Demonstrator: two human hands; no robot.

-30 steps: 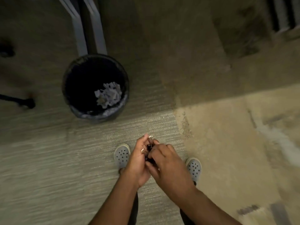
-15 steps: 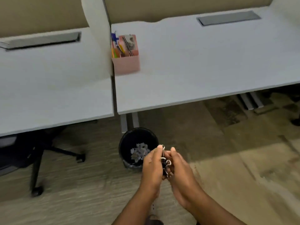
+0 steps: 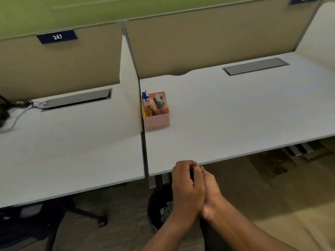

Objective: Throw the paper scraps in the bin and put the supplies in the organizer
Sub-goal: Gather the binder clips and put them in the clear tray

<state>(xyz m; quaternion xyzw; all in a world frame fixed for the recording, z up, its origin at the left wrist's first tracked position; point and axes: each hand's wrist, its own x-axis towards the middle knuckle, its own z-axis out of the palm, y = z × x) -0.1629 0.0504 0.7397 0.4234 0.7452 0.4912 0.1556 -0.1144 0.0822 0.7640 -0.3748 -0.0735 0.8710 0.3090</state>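
Hands meet in front of the near edge of the white table (image 3: 235, 113): the left hand (image 3: 186, 189) and the right hand (image 3: 211, 192) are pressed palm side to palm side, fingers curled together around something small and dark held between them. Only a glint of metal (image 3: 201, 168) shows at the top of the clasp (a loop or ring, too small to tell), so what they hold cannot be named from this view.

The pink organizer (image 3: 156, 110) stands upright on the table at its left edge, touching the white divider panel (image 3: 129, 91) that splits this table from the neighbouring one (image 3: 68, 151). Its compartments hold blue-capped markers (image 3: 145, 98), orange and yellow items at the front left, and a grey object with a dark stick in the right section.

The black bin (image 3: 157, 205) sits on the floor just under the table's front edge, partly hidden behind the left wrist, with crumpled paper scraps (image 3: 165, 211) lying inside it.

A blue plate reading 247 (image 3: 57, 36) hangs on the beige partition at the back left. The base of an office chair (image 3: 87, 214) shows under the neighbouring table.
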